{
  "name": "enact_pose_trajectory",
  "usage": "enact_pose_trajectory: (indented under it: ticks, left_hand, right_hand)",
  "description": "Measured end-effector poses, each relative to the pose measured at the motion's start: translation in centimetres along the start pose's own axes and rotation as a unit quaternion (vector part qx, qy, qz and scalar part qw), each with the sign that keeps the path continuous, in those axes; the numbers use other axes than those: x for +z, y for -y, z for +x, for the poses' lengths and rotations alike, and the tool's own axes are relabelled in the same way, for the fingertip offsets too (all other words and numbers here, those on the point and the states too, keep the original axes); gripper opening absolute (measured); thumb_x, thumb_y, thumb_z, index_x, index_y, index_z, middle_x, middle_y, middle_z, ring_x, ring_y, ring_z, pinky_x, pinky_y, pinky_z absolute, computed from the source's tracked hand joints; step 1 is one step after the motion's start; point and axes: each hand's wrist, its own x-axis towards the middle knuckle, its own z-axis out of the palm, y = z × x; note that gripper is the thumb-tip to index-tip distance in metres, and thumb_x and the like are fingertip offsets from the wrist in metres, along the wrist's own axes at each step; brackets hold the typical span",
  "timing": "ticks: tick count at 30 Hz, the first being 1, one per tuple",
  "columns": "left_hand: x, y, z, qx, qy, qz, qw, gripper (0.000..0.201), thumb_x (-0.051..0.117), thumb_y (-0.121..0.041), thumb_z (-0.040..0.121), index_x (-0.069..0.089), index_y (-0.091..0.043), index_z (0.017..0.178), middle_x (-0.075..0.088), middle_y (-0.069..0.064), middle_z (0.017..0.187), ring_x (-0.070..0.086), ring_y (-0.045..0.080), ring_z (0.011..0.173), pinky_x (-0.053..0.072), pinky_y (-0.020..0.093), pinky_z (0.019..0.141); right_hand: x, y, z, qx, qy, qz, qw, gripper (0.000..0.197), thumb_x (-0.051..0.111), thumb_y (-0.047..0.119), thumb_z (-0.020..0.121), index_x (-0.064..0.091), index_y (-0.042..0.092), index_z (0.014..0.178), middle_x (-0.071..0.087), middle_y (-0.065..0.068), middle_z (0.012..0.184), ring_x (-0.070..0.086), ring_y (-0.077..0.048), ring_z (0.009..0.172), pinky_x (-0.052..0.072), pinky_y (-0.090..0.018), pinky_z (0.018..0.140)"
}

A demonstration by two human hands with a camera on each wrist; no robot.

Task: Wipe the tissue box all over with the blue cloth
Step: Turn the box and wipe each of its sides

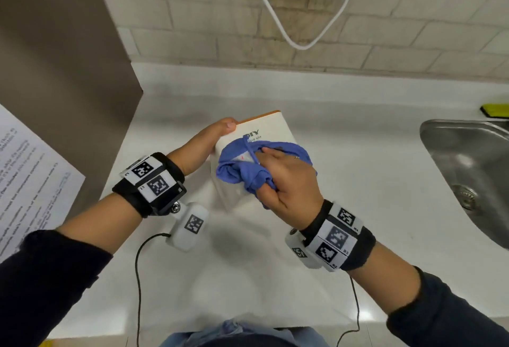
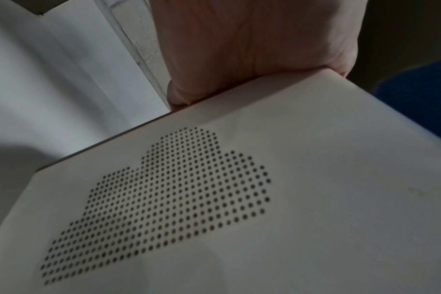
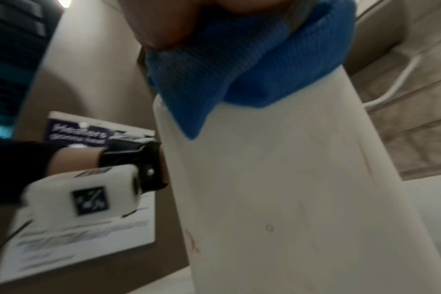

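A white tissue box with an orange far edge stands on end on the white counter, its top face printed with dark letters. My left hand grips its left side, thumb up at the top corner. In the left wrist view the box side carries a cloud of small holes, with my palm against its edge. My right hand grips the bunched blue cloth and presses it on the box's top face. The right wrist view looks up the box's near side, the cloth draping over its top.
A steel sink lies to the right with a yellow-green sponge behind it. A brown panel with a printed sheet walls off the left. A white cable hangs on the tiled wall. Black wrist cables trail at the counter's front.
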Motion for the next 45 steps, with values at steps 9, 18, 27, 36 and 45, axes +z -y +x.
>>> enact_pose_trajectory:
  ticks: [9,18,27,36,45]
  left_hand:
    - [0.2,-0.5,-0.1,0.003,-0.008,0.021,1.0,0.057,0.043,-0.05,0.065,0.047,-0.009,0.104,0.052,0.014,0.098,0.051,0.021,0.086,0.042,0.021,0.069]
    - [1.6,0.3,-0.4,0.058,-0.039,0.05,0.996,0.033,0.044,-0.045,0.065,0.055,-0.02,0.083,0.066,-0.014,0.069,0.057,-0.003,0.064,0.042,0.01,0.057]
    - [4.3,0.5,-2.1,0.079,-0.017,0.109,0.991,0.038,0.046,-0.047,0.066,0.055,-0.016,0.087,0.061,-0.01,0.081,0.055,0.002,0.072,0.041,0.013,0.064]
    - [6.0,2.0,-6.6,0.149,0.156,0.544,0.811,0.045,0.045,-0.058,0.077,0.04,-0.028,0.11,0.043,-0.014,0.111,0.037,0.004,0.109,0.021,0.031,0.101]
    - [-1.9,4.6,-10.6,0.133,0.148,0.746,0.635,0.046,0.048,-0.041,0.077,0.051,-0.03,0.122,0.055,-0.007,0.132,0.033,0.016,0.129,0.005,0.041,0.112]
  right_hand:
    - [-0.9,-3.5,0.2,-0.307,0.126,-0.038,0.943,0.042,0.063,-0.001,0.078,0.053,0.018,0.115,0.069,-0.002,0.097,0.05,-0.017,0.09,0.04,-0.027,0.077]
    - [-3.6,-6.3,-2.5,-0.27,0.112,-0.01,0.956,0.035,0.055,-0.002,0.081,0.052,0.018,0.109,0.048,0.005,0.103,0.05,-0.015,0.089,0.036,-0.019,0.087]
    - [-8.4,-10.1,-6.8,0.19,-0.093,0.052,0.976,0.037,0.045,0.0,0.08,0.061,0.01,0.113,0.064,0.0,0.087,0.053,-0.002,0.076,0.038,-0.001,0.074]
    - [-8.9,-9.4,-7.9,0.35,-0.285,0.423,0.786,0.021,0.053,0.015,0.091,0.047,0.013,0.111,0.055,-0.019,0.112,0.056,-0.03,0.106,0.038,-0.054,0.101]
    - [-6.1,-9.3,-8.6,0.386,-0.141,0.663,0.626,0.051,0.046,0.044,0.086,0.04,0.021,0.131,0.062,-0.008,0.104,0.06,-0.028,0.097,0.053,-0.04,0.081]
